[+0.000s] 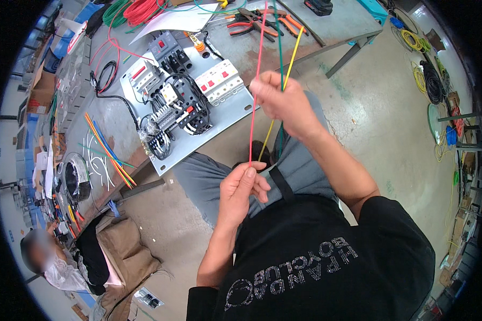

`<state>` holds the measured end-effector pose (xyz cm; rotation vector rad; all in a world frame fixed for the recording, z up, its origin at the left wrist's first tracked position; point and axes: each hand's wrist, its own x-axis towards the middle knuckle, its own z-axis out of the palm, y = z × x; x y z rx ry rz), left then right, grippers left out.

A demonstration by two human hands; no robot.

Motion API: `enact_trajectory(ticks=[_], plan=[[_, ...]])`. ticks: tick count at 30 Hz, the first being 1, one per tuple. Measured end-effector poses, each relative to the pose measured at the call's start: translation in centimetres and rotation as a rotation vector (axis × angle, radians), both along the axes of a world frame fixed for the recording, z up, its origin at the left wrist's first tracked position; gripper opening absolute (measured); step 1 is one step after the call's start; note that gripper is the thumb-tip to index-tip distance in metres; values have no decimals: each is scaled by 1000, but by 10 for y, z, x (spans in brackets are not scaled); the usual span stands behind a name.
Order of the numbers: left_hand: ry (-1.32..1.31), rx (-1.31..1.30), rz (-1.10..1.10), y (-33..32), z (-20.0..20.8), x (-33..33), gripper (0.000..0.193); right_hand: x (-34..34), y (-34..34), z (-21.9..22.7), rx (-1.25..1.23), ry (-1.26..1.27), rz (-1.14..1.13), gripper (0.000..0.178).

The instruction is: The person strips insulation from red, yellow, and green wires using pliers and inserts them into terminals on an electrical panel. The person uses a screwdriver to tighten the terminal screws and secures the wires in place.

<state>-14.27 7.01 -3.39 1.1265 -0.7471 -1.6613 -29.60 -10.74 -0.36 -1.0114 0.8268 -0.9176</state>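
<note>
A pink-red wire [252, 128] runs upright in front of me, held at two places. My left hand [241, 188] pinches its lower end between thumb and forefinger, the other fingers loosely curled. Higher up, my right hand [288, 104] is closed around the same wire. A green wire [280, 48] and a yellow wire [294, 55] also pass through or behind the right hand; its fingers are partly hidden and slightly blurred. To the left, a metal mounting plate [230, 113] overhangs the table edge, carrying a row of white breakers [219, 81], a dark breaker [167, 49] and black wiring.
Pliers [256, 24] and a black battery pack [318, 6] lie on the workbench [337, 24]. Red wire coils [143, 10], a paper sheet [174, 22], coloured tubes [110, 151] and a black coil [76, 181] are there too. Another person [64, 267] sits lower left.
</note>
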Motion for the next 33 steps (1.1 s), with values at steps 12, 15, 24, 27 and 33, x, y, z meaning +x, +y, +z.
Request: enact_trajectory(ticks=[12,15,24,27,33], plan=[[-44,-17,99,-3,11,-1,35,6,72,-16,-255,137,322,29],[-39,-1,106,-3,15,-3,35,5,70,-12,-238,130,341,28],[-43,-4,82,12,20,-8,32,3,44,12,-159,16,226,27],[-77,-3,75,18,20,-12,30,-5,18,10,-200,37,128,29],[-44,41,-9,39,21,-10,28,-32,-43,28,-94,-3,28,29]])
